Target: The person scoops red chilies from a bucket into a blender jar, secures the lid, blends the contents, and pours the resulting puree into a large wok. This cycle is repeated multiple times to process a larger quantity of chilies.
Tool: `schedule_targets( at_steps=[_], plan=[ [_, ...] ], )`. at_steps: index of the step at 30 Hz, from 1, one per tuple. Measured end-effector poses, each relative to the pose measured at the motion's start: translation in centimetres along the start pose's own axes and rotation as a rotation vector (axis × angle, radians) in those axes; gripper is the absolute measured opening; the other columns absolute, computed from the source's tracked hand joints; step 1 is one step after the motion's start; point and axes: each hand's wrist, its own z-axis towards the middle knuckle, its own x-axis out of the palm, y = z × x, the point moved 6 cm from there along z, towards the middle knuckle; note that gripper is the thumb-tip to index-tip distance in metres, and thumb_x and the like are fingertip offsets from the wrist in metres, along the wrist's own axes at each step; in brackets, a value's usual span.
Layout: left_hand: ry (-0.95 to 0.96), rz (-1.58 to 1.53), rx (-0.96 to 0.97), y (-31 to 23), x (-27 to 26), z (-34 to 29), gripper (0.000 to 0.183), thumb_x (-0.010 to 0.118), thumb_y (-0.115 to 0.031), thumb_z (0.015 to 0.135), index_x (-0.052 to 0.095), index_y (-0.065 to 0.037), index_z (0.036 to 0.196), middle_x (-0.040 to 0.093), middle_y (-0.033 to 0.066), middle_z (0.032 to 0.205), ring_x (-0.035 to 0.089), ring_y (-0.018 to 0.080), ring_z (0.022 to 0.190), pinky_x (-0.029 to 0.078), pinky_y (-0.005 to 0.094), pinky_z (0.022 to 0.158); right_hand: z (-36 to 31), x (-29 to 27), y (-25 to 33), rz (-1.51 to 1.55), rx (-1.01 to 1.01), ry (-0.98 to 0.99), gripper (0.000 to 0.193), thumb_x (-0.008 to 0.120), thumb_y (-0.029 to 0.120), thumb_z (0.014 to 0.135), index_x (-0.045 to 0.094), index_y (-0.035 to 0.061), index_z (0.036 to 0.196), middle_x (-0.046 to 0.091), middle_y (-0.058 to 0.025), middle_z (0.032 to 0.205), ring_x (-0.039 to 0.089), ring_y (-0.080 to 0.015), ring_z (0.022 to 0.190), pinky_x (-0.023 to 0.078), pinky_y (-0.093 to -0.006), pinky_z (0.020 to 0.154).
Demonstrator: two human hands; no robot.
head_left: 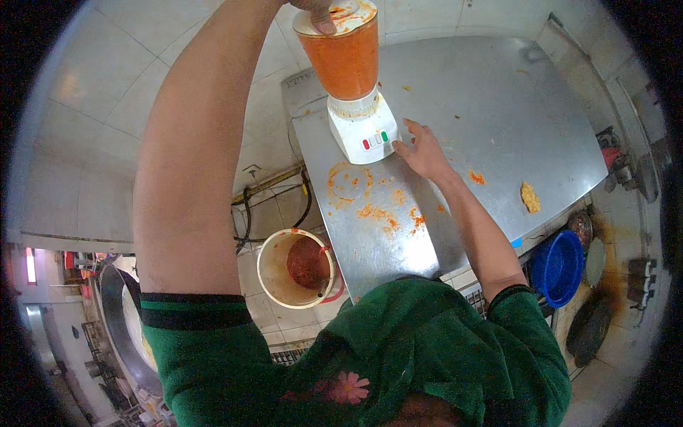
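A white blender [361, 132] stands on the steel table, its jar [341, 64] filled with orange-red sauce almost to the top. Across the smeared white lid [354, 18] lies my left hand [318, 11], its thumb down over the rim; the upper edge cuts off its other fingers. Low on the blender base is a row of red, white and green buttons. My right hand [425, 153] is beside that base with its fingers apart, the thumb tip at the corner near the green button.
Orange splashes and a yellowish scrap [530, 198] mark the steel table [491, 107]. A cream bucket [269, 274] with red residue stands on the floor left of the table, near a black hose [245, 220]. At right sits a blue basin [558, 269]; a large wok [114, 313] is at lower left.
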Motion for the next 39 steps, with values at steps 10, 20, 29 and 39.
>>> schedule_targets(
  at_steps=[10, 20, 29, 39],
  plan=[
    [-0.005, -0.010, 0.004, 0.1, 0.4, 0.5, 0.105, 0.092, -0.019, 0.060, 0.041, -0.015, 0.151, 0.051, 0.0181, 0.147, 0.048, 0.0356, 0.135, 0.041, 0.0470, 0.111, 0.2, 0.4, 0.5, 0.011, -0.013, 0.001, 0.071, 0.067, 0.031, 0.093, 0.037, 0.0057, 0.153, 0.051, -0.0244, 0.140, 0.060, -0.0335, 0.117, 0.049, -0.0427, 0.102],
    [0.023, -0.095, 0.011, 0.5, 0.5, 0.6, 0.107, 0.093, -0.017, 0.058, 0.041, -0.014, 0.151, 0.050, 0.0182, 0.148, 0.046, 0.0363, 0.137, 0.039, 0.0495, 0.112, 0.1, 0.4, 0.3, 0.095, 0.033, 0.032, 0.072, 0.068, 0.032, 0.090, 0.040, -0.0002, 0.148, 0.050, -0.0309, 0.138, 0.050, -0.0427, 0.130, 0.040, -0.0472, 0.111],
    [0.027, -0.115, -0.015, -0.2, -0.1, -0.8, 0.106, 0.092, -0.016, 0.060, 0.039, -0.012, 0.152, 0.050, 0.0174, 0.148, 0.046, 0.0367, 0.136, 0.040, 0.0469, 0.112, 1.4, 1.3, 3.6, -0.087, -0.035, 0.015, 0.100, 0.079, 0.049, 0.080, 0.034, -0.0068, 0.150, 0.051, -0.0252, 0.138, 0.052, -0.0366, 0.128, 0.042, -0.0426, 0.111],
    [0.008, -0.082, -0.034, 0.0, 0.4, 0.3, 0.102, 0.091, -0.015, 0.062, 0.041, -0.012, 0.151, 0.052, 0.0191, 0.147, 0.048, 0.0369, 0.135, 0.040, 0.0466, 0.112, 1.6, 1.5, 4.6, -0.172, 0.023, -0.037, 0.102, 0.084, 0.050, 0.074, 0.038, -0.0025, 0.149, 0.052, -0.0236, 0.138, 0.052, -0.0369, 0.128, 0.043, -0.0483, 0.107]
  ],
)
